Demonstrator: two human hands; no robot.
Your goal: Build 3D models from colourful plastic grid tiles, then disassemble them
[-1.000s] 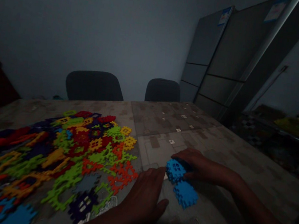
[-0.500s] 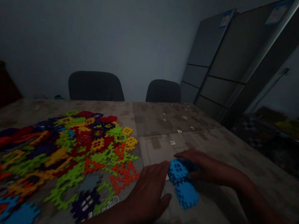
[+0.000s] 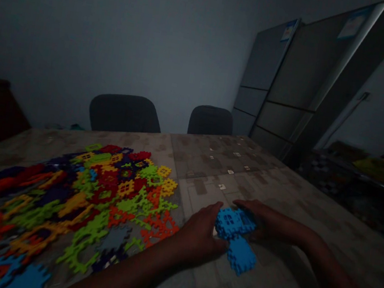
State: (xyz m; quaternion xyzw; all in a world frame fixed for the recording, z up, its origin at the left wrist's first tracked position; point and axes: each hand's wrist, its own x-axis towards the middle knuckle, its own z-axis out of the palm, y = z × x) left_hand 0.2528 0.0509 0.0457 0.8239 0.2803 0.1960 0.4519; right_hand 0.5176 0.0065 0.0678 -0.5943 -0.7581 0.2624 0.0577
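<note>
A pile of blue interlocking plastic tiles (image 3: 230, 219), with toothed edges and a window-like cutout on top, rests on the table between my two hands. My left hand (image 3: 203, 235) grips its left side, thumb at the near corner and fingers along the far side. On the right, my right hand (image 3: 256, 216) closes round the other side; its fingertips are partly hidden behind the blue tiles. A second, solid-faced blue tile stack (image 3: 241, 254) lies just nearer to me, touching or almost touching the first.
A wide heap of mixed toothed tiles (image 3: 101, 188) in several colours covers the table's left half. The patterned table (image 3: 206, 165) runs back to two dark chairs (image 3: 125, 112) (image 3: 211, 120). A tall grey cabinet (image 3: 292, 81) stands at the back right.
My left hand has moved in against the blue tiles, its thumb now at their near corner. My right hand has shifted slightly right, showing more of the blue tiles' right part.
</note>
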